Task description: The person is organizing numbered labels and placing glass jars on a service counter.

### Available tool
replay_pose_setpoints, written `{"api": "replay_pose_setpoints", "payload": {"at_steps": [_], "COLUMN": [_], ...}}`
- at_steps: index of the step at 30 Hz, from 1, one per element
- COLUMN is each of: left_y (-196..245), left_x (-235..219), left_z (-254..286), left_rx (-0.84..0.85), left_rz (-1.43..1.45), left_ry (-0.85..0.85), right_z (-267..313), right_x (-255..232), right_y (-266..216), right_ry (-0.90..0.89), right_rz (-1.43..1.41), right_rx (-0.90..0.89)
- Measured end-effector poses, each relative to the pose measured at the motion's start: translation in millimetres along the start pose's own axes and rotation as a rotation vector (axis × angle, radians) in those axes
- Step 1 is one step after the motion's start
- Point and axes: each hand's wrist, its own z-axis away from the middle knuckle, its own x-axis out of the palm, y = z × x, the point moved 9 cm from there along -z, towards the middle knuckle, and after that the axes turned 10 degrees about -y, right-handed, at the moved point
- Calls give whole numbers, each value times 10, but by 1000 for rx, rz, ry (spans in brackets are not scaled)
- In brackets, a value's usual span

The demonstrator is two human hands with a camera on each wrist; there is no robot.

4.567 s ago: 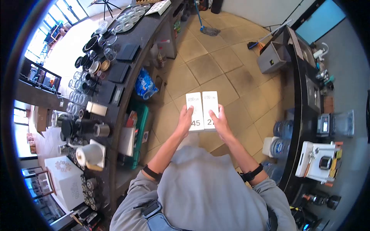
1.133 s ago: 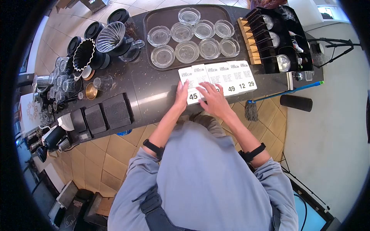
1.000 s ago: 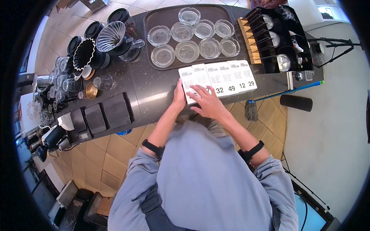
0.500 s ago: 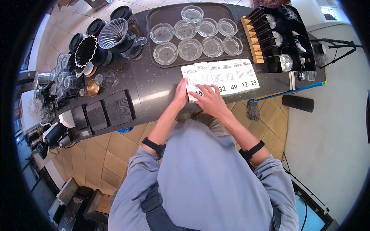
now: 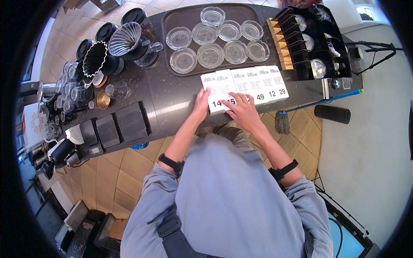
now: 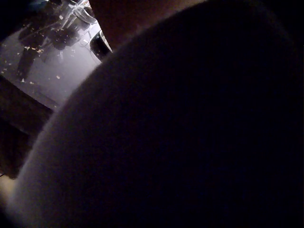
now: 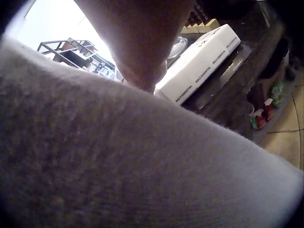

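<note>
Several white boxes [image 5: 259,84] with printed numbers stand side by side in a row on the dark counter [image 5: 165,99], close to its front edge. At the row's left end, my left hand [image 5: 201,105] rests against the side of the box marked 14. My right hand [image 5: 246,113] lies over the boxes near 45, its spread fingers touching their front part and covering some numbers. The left wrist view is mostly dark and shows no box. In the right wrist view, the row of boxes [image 7: 204,64] shows its lettered side beyond the wrist.
Behind the boxes is a brown tray [image 5: 193,13] of glass dishes. A black rack [image 5: 301,64] with wooden blocks stands at the right. Drippers [image 5: 94,58], glassware and dark flat scales [image 5: 132,121] occupy the left. A blue mop handle [image 5: 320,103] slants beyond the counter's front edge.
Compared with earlier head frames, the boxes once held over the floor are in the row on the counter. Over the last half second, my right hand has shifted slightly right, uncovering the 14.
</note>
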Motion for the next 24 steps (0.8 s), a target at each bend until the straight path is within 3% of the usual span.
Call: {"api": "replay_pose_setpoints", "payload": {"at_steps": [24], "left_y": [-23], "left_x": [-20], "left_z": [-60], "left_rx": [57], "left_rz": [-60], "left_ry": [26], "right_z": [34], "right_x": [-7], "right_y": [110], "right_ry": [-1], "right_rz": [-9], "right_rx": [61]}}
